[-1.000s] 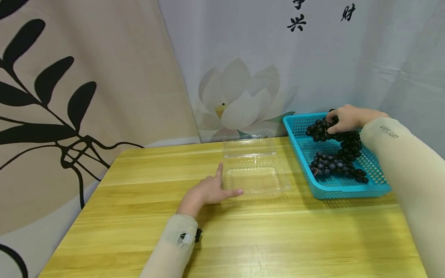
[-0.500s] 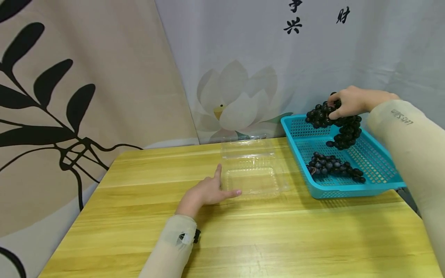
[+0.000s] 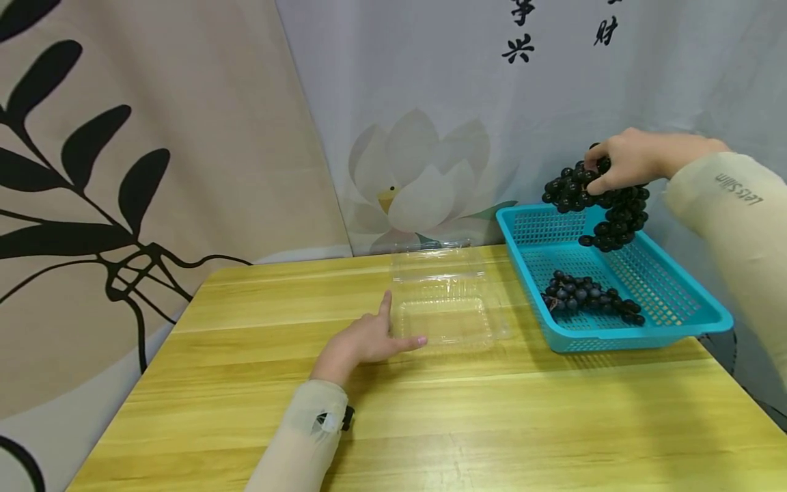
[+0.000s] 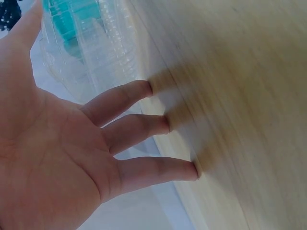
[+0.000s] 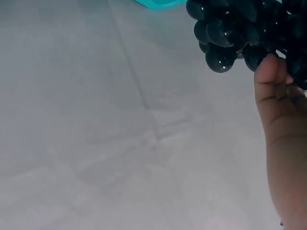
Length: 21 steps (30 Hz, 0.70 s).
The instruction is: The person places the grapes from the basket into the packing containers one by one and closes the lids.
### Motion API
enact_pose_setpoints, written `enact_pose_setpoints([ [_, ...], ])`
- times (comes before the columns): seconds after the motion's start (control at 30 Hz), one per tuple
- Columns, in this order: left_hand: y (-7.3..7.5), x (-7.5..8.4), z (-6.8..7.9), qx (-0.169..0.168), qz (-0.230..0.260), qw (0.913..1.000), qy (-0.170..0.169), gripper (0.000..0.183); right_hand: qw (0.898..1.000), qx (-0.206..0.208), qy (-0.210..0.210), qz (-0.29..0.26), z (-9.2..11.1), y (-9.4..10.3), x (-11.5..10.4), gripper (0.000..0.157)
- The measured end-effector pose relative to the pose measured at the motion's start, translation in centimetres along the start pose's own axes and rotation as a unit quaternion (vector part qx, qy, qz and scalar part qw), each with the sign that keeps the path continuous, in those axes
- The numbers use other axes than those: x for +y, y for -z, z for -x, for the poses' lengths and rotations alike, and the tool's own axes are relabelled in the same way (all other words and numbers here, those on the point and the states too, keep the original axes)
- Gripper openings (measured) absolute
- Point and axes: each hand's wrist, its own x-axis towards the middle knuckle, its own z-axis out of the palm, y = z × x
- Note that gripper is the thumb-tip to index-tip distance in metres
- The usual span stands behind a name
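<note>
Above the back of a turquoise plastic basket (image 3: pixel 645 333), my right hand (image 3: pixel 633 160) pinches a bunch of dark grapes (image 3: pixel 621 212) from the top. The bunch hangs in the air, its lower end over the basket. Its round berries (image 5: pixel 223 33) fill the upper right of the right wrist view, with a fingertip against them. Another grape bunch (image 3: pixel 584 295) lies in the basket. Left of it, a clear plastic clamshell box (image 3: pixel 445 321) stands with its lid folded back. My left hand (image 3: pixel 365 338) is spread at the box's left side, several fingertips (image 4: pixel 160 124) resting on the table.
The wooden table (image 3: pixel 393 424) ends at a cloth backdrop (image 3: pixel 430 89) printed with leaves, a lotus and characters. The basket's right corner reaches past the table's right edge, where a dark cable (image 3: pixel 762 403) shows.
My right hand has lifted the grape bunch up out of the basket and moved slightly right. The other bunch stays behind in the basket. My left hand keeps its place.
</note>
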Motion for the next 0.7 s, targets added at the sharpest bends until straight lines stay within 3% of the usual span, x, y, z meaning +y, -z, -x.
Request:
enact_pose_setpoints([
  [0.7,0.3,-0.5,-0.4,0.006,-0.007,0.9998,0.016,0.130,0.998,0.002,0.034,0.054,0.2,5.3,-4.4,0.069],
])
